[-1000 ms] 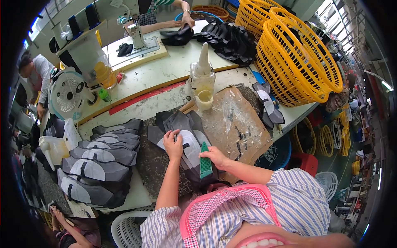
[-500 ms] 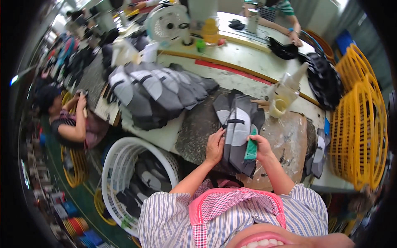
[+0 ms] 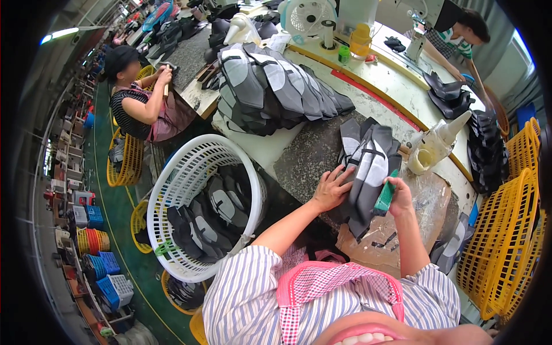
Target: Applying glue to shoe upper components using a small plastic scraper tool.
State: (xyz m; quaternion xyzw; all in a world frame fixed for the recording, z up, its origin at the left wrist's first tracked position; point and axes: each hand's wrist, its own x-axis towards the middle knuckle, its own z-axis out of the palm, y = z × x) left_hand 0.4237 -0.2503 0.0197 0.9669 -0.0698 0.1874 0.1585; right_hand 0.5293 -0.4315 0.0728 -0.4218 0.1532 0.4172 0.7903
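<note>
A small stack of two-tone grey shoe uppers [image 3: 368, 171] lies on the work board in front of me. My left hand [image 3: 332, 191] rests against their left side, fingers stretched out and not wrapped round them. In my right hand [image 3: 401, 197] a flat green strip-like tool [image 3: 386, 194] is pinched between thumb and fingers, close by the right edge of the stack; its exact kind does not show. Beyond the stack, a long overlapping pile of similar grey uppers [image 3: 276, 86] covers the table.
A white basket [image 3: 158, 221] holding more uppers stands at my left. To the right are a cream glue bottle with a cup [image 3: 425, 156] and yellow baskets [image 3: 500, 247]. A fan [image 3: 309, 20] stands at the back. One co-worker [image 3: 144, 103] is at left, another [image 3: 460, 43] far right.
The view has swung left, so everything sits further right and the white basket shows more fully. My left fingers have spread over the uppers; the green tool stays in my right hand.
</note>
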